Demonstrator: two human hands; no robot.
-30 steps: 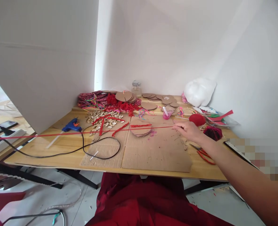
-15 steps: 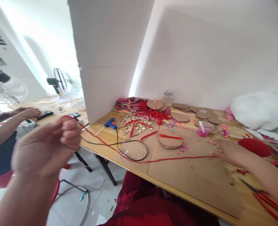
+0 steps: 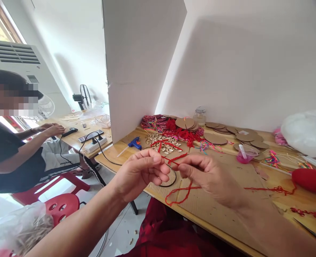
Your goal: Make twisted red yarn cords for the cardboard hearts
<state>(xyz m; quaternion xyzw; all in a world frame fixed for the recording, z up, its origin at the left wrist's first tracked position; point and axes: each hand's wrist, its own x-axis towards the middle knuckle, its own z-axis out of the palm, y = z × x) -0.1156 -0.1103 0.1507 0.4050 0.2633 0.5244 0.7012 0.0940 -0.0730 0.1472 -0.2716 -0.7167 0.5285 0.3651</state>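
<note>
One walled bay: white walls [image 3: 227, 64] behind the cdbd sheet [image 3: 238, 171]; tall white partition [image 3: 144, 64] to its far left; past that, a 2nd table [image 3: 66, 125] w/ a co-worker [image 3: 2, 153] seated, both hands on own work
Wood table [image 3: 117, 148]: under the sheet, showing bare wood on its left & right; person sits at the sheet's near edge
Cdbd sheet: flat, bare mid & right, partly hidden by hands
White bundle [image 3: 307, 134]: beyond the sheet, far right
Left hand [image 3: 139, 175]: over sheet's left end, thumb + forefinger pinched on the yarn, other fingers loosely curled
Right hand [image 3: 211, 176]: over sheet's middle, thumb pressed on fingers, yarn gripped btwn; slightly blurred; nearer the ball of the two
Red ball [image 3: 314, 181]: right of sheet, apart from both hands
Cdbd discs [image 3: 246, 134]: overlapping, just beyond the sheet
Blue glue gun [image 3: 134, 142]: left of sheet's far left corner, nr shells
Shells [image 3: 171, 146]: loose heap at sheet's far left
Red yarn [image 3: 177, 203]: short span btwn fingertips, long axis side to side above sheet's left part; slack loop lower, over sheet's near left; link to ball hidden behind right hand, can't tell if one strand
</note>
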